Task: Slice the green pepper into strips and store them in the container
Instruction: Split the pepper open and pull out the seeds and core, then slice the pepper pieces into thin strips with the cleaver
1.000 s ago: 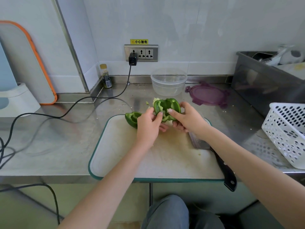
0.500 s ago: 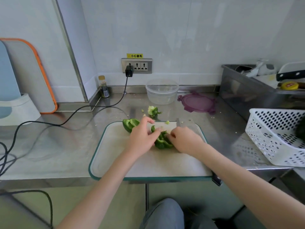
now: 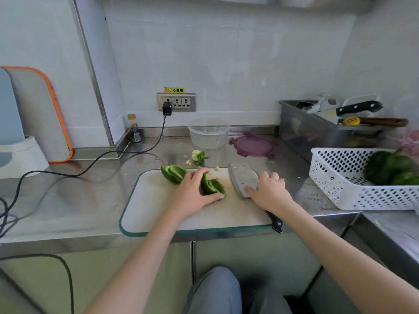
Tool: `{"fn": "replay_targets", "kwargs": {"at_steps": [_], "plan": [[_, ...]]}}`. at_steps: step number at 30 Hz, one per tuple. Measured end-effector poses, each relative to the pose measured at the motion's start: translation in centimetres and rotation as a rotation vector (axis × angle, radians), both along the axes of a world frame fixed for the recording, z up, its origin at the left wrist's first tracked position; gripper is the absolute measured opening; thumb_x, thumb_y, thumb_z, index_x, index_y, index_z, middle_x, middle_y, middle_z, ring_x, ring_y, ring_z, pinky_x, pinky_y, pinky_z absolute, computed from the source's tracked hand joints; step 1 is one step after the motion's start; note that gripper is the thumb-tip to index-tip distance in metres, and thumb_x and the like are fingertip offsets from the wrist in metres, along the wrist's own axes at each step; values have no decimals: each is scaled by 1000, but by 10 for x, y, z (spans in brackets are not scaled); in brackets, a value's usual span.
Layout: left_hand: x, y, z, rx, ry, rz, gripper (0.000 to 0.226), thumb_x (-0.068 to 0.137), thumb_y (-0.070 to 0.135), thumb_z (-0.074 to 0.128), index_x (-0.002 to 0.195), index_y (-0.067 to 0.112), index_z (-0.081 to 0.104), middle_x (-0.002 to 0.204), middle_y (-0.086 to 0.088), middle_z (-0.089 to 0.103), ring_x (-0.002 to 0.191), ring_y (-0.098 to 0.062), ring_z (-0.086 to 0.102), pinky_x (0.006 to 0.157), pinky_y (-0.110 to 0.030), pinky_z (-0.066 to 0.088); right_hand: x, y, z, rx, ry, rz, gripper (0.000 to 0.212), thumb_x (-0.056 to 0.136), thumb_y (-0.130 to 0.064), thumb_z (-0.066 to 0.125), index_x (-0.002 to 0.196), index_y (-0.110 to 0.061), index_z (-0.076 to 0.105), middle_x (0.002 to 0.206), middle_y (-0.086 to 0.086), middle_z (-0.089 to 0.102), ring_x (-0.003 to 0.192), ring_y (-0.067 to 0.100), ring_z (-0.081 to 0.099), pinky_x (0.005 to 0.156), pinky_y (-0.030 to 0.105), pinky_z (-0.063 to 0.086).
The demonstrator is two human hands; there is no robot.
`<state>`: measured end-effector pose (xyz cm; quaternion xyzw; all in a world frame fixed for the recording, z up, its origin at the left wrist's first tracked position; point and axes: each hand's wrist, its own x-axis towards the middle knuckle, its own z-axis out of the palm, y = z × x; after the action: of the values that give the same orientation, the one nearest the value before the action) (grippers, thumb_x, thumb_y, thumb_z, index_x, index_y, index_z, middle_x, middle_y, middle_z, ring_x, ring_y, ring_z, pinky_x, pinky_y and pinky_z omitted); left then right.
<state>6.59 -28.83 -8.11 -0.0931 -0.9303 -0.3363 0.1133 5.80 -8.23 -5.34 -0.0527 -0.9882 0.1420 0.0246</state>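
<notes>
Pinning one pepper half (image 3: 213, 187) to the board (image 3: 156, 211), my left hand (image 3: 195, 196) arches over it, thumb at its near end and fingers curled over the far end, clamped on the flesh. My right hand (image 3: 269, 191) lies on the knife (image 3: 243, 181), fingers resting on the flat of the blade with the handle running back under my wrist toward the board's near right corner; whether they have closed round it yet I cannot tell. What matters next, as I judge it: the half lies just left of the blade, its long axis running away from me and slightly left, roughly parallel to the blade, so the knife is on the right side to come across once lifted. The right hand is nearer the knife, the left nearer the pepper. Counting: two halves on the board, the second (image 3: 173, 173) at the far left edge, untouched; one core (image 3: 199, 155) with scraps on the counter; one container (image 3: 209, 133) beyond, with nothing visible inside; one purple lid (image 3: 252, 145) beside it. No strips cut yet.
</notes>
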Motion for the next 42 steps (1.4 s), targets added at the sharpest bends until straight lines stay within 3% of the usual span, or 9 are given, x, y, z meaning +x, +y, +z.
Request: {"fn": "replay_targets", "kwargs": {"at_steps": [8,12,15,17,22,29,34,38,42], "plan": [[-5,-6,-6,225,-83,-28,73,61,57,78,124,46,43,127,11,53,114,-13,51,96,-37,46,-7,-10,0,-64,-120,-43,90,74,-58,69,133,3,38,128,18,49,119,33,48,96,36,43],[-5,-8,-6,279,-80,-22,75,60,51,82,127,46,46,131,9,52,118,-12,49,100,-35,43,1,-10,18,-172,-179,100,48,85,-35,66,120,-4,54,114,13,59,106,29,57,81,31,45],[-4,-8,-5,279,-67,-29,78,61,47,83,131,45,46,135,10,51,120,-11,48,101,-33,42,-4,-8,22,-454,-243,85,7,85,-8,56,90,-4,53,71,12,58,52,20,58,52,27,48],[-4,-7,-6,279,-65,-39,81,62,45,83,133,45,44,135,10,51,121,-11,48,101,-32,42,-9,-6,23,-523,-283,83,11,83,3,48,93,-2,47,56,13,52,36,17,47,40,22,41],[-3,-10,-6,334,-107,-41,85,62,44,83,136,46,41,138,10,48,126,-12,45,105,-33,39,-16,-9,26,-548,-161,109,15,95,-11,41,106,-16,33,55,12,51,40,17,42,35,20,35],[-4,-12,-5,413,-143,-27,78,59,47,84,128,49,46,133,16,50,118,-3,45,93,-23,37,-39,3,41,-308,-105,189,14,99,-22,43,108,-12,42,66,10,54,23,7,41,30,17,31],[-11,-14,-10,466,-169,-24,79,57,42,86,125,49,48,127,17,55,123,-4,47,100,-24,39,-52,10,43,-282,-17,187,37,98,-30,46,127,-7,42,65,10,55,25,9,43,29,17,32],[-10,-15,-8,460,-169,-22,80,60,37,86,130,44,47,127,18,53,119,-2,46,98,-23,38,-47,-1,39,-189,-195,373,29,97,-37,46,98,-9,50,60,9,57,29,10,43,34,20,39],[-9,-15,-9,473,-177,-34,78,59,36,87,125,50,47,115,22,59,114,2,52,94,-20,40,-61,9,37,-59,-62,236,22,98,-27,46,83,-11,52,74,14,64,45,18,53,42,24,42]]}}
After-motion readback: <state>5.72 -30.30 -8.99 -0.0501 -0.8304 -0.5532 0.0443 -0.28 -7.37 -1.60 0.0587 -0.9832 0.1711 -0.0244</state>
